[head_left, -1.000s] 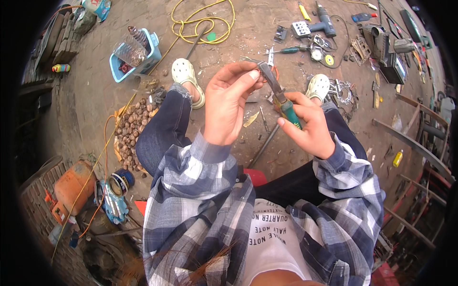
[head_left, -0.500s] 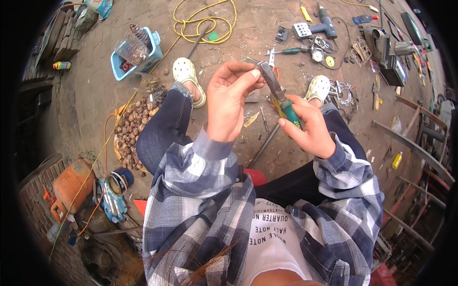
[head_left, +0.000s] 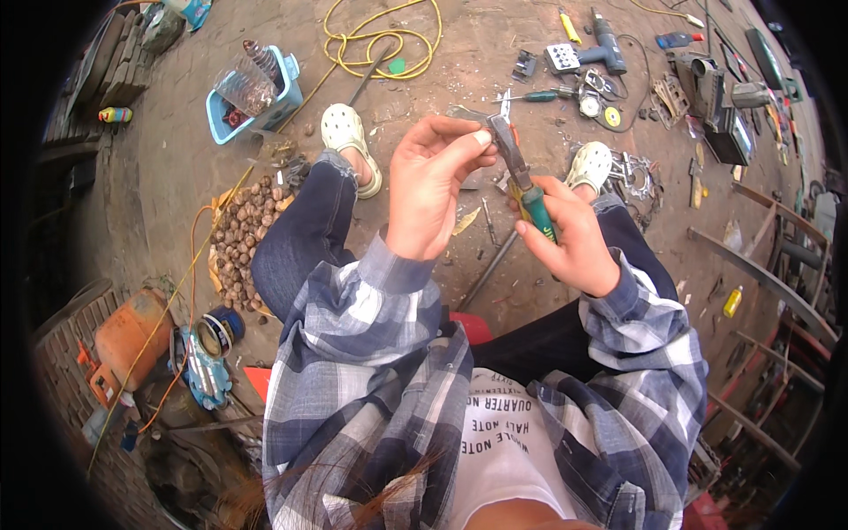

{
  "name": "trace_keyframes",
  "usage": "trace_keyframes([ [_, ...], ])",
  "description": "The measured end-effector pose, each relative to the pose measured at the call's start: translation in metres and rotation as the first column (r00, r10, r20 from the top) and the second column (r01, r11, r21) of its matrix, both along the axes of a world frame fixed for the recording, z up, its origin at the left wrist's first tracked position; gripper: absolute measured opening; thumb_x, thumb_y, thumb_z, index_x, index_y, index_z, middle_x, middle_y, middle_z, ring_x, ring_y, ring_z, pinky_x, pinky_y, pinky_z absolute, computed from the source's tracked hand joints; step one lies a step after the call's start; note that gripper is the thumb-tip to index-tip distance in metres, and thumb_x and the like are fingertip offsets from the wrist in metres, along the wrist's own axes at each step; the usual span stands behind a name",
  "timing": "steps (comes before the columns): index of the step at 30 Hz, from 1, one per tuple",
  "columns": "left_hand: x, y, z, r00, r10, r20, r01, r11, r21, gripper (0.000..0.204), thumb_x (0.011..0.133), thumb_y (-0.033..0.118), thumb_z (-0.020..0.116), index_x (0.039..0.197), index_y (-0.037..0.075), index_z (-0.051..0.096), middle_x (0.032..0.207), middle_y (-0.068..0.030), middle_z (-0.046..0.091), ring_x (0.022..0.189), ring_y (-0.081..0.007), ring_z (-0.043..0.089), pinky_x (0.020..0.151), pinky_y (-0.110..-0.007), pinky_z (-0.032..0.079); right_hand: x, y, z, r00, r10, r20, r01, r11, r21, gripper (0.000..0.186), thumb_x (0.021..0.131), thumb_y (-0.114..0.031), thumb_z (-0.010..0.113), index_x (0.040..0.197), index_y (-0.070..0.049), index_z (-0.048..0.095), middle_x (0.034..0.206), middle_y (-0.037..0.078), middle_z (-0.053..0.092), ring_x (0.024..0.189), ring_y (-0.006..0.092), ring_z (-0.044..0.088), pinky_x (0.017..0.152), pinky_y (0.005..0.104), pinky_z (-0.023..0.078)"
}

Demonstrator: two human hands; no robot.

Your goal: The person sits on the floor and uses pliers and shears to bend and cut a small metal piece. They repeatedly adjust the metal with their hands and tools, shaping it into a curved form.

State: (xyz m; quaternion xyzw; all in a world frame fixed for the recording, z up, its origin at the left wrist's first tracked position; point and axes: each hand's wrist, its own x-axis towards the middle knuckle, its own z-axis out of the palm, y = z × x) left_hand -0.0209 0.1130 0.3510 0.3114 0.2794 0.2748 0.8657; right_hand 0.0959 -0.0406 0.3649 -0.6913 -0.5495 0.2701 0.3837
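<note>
In the middle, my right hand (head_left: pixel 572 240) is wrapped round the green and yellow handle of a pair of pliers (head_left: pixel 539 212), whose dark metal head (head_left: pixel 506 144) points up and leftward. My left hand (head_left: pixel 431 185) is closed just left of the jaws, thumb and fingertips pinched at them; whatever small item they grip is too small and hidden to name. Just beyond the jaws, scissors (head_left: pixel 504 102) with orange handles lie on the ground, partly hidden by the pliers.
Around me: walnuts (head_left: pixel 244 243), a blue tub (head_left: pixel 228 128) with bottles, a coiled yellow hose (head_left: pixel 382 35), a heat gun (head_left: pixel 601 56), metal parts (head_left: pixel 632 172), a screwdriver (head_left: pixel 537 95), metal frames (head_left: pixel 755 265) at right, an orange container (head_left: pixel 128 349) at lower left. My feet rest either side.
My left hand and the pliers' head have edged slightly to the right. Both hands keep the same grip, and the things on the ground lie as before.
</note>
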Motion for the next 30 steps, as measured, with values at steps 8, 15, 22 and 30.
trace_keyframes([
  [8, 0.001, 0.003, -0.002, 0.998, -0.027, 0.052, 0.031, 0.997, -0.076, 0.011, 0.086, 0.000, 0.061, 0.097, 0.000, 0.061, 0.090, -0.0094, 0.065, 0.082, -0.0167, 0.065, 0.076, -0.027, 0.054, 0.004, 0.001, 0.002, 0.995, 0.007, -0.097, -0.011, 0.999, -0.042, 0.019, 0.081, -0.011, 0.066, 0.085, 0.005, 0.057, 0.111, 0.020, 0.057, 0.091, 0.0309, 0.060, 0.078, 0.0338, 0.047],
  [15, -0.001, 0.003, 0.000, 0.997, -0.035, 0.074, 0.038, 0.998, -0.041, 0.009, 0.086, 0.001, 0.061, 0.096, 0.001, 0.060, 0.090, -0.0091, 0.065, 0.082, -0.0166, 0.064, 0.078, -0.027, 0.053, 0.008, -0.001, 0.005, 0.987, 0.006, -0.163, -0.020, 0.996, -0.084, 0.020, 0.082, -0.012, 0.066, 0.084, 0.005, 0.057, 0.116, 0.021, 0.055, 0.097, 0.0295, 0.059, 0.081, 0.0328, 0.046],
  [22, -0.001, 0.002, 0.004, 0.999, -0.031, 0.028, 0.031, 1.000, 0.003, 0.010, 0.086, 0.000, 0.061, 0.095, 0.000, 0.060, 0.089, -0.0091, 0.065, 0.081, -0.0164, 0.064, 0.077, -0.027, 0.053, 0.005, 0.000, 0.003, 0.998, 0.036, -0.056, -0.037, 0.999, -0.010, 0.018, 0.081, -0.010, 0.066, 0.087, 0.005, 0.058, 0.112, 0.019, 0.056, 0.093, 0.0316, 0.059, 0.079, 0.0338, 0.046],
  [30, 0.000, 0.002, 0.001, 0.999, -0.027, 0.034, 0.027, 0.999, 0.022, 0.014, 0.085, -0.001, 0.062, 0.099, 0.000, 0.061, 0.093, -0.0107, 0.066, 0.085, -0.0181, 0.065, 0.079, -0.029, 0.054, 0.004, 0.000, -0.001, 0.990, 0.012, -0.143, -0.012, 1.000, -0.004, 0.017, 0.082, -0.007, 0.064, 0.095, 0.004, 0.061, 0.107, 0.016, 0.057, 0.090, 0.0274, 0.059, 0.077, 0.0326, 0.046],
])
